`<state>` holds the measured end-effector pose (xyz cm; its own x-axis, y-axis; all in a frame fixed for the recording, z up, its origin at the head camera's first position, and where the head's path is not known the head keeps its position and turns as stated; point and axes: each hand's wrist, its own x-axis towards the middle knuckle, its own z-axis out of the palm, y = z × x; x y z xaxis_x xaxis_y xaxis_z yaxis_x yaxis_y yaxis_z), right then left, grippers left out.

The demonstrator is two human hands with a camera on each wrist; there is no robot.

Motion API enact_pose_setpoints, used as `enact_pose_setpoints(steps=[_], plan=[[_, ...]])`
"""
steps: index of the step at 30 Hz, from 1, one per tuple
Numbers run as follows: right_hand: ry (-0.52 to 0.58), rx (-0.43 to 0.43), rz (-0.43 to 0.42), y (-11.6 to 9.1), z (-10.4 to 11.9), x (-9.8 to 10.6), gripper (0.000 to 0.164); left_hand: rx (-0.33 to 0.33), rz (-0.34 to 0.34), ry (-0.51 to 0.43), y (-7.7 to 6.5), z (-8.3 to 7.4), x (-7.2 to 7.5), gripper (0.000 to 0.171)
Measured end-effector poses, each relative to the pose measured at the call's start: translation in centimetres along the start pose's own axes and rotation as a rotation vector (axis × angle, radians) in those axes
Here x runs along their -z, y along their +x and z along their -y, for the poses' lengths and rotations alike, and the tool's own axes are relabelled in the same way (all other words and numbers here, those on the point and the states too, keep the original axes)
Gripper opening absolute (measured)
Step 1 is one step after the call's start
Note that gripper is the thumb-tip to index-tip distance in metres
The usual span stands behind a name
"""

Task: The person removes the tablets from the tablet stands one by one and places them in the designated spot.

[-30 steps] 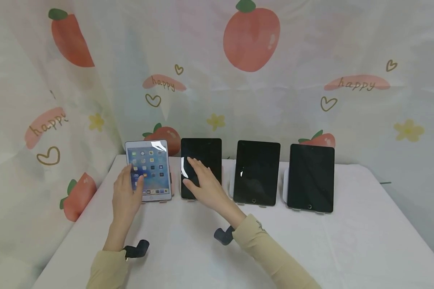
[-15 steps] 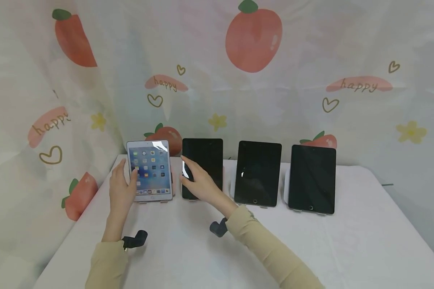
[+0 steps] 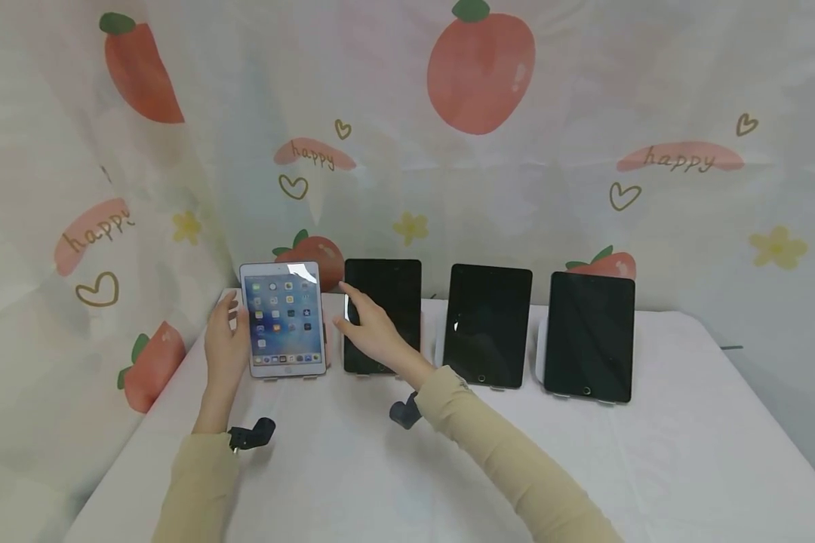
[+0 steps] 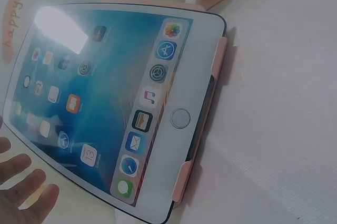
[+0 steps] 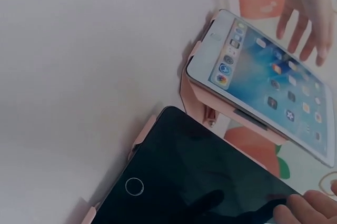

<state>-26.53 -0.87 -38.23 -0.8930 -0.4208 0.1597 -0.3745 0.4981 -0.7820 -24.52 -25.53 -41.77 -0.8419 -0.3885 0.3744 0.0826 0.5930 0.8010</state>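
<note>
A white tablet with a lit screen of app icons leans on a pink stand. Beside its left edge is my left hand, fingers spread and holding nothing; the left wrist view shows a small gap between fingertips and tablet edge. My right hand hovers in front of the first black tablet, its thumb and forefinger pointing toward the white tablet. In the right wrist view its fingertips appear over the dark screen; I cannot tell whether they touch it.
Two more dark-screened tablets, a middle one and a far right one, stand to the right. All stand in a row on a white cloth-covered table. A fruit-printed curtain hangs behind and to the left.
My left hand has moved left off the white tablet's screen to beside its edge. My right hand has shifted slightly left and up. The tablets stay in place.
</note>
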Motion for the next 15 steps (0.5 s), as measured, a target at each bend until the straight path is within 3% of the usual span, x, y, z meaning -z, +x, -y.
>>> enact_pose_setpoints(steps=[7, 15], plan=[[0.017, 0.012, 0.022, 1.6, 0.6, -0.7, 0.063, 0.019, -0.042, -0.043, 0.7, 0.5, 0.4, 0.043], [0.061, 0.022, 0.051, 3.3, 0.5, -1.5, 0.068, 0.075, -0.047, -0.119, 2.3, 0.2, 0.1, 0.041]])
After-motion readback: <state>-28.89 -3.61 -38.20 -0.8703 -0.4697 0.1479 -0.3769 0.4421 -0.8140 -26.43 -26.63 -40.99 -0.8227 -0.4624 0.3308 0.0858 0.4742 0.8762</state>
